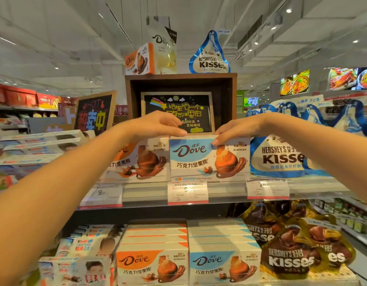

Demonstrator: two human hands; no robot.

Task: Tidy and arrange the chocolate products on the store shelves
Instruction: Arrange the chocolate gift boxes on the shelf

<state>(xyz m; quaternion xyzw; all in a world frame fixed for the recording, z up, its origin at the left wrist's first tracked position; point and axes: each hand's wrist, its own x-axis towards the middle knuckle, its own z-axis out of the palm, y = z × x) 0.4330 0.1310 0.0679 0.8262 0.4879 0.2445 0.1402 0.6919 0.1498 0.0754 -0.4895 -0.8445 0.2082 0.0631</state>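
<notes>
From my head camera, I am reaching both arms up to the top shelf [219,195]. My left hand [157,123] is sitting on the top edge of the blue Dove box [209,159], at about 11 o'clock from the box's middle. Its fingers are bent and close together, and the tips are touching the box's top left corner. My right hand [238,127] is at about 1 o'clock from the box's middle. Its fingers are lying over the top edge, and my thumb is pressing on the front, so I am pinching the box's top there.

The blue Dove box is standing upright at the front of the top shelf. Touching it at 9 o'clock is an orange Dove box [141,162]. At 3 o'clock, just beside it, is a white and blue Kisses bag [279,159].

Right behind my hands, at 12 o'clock, is a black sign [178,112] with bright writing, inside a brown wooden box [180,79].

At 6 o'clock, on the lower shelf, more Dove boxes [188,263] are lying in stacks, orange ones beside blue ones. Gold Kisses bags [292,256] are at 5 o'clock, and Kinder boxes [81,265] are at 7 o'clock.
</notes>
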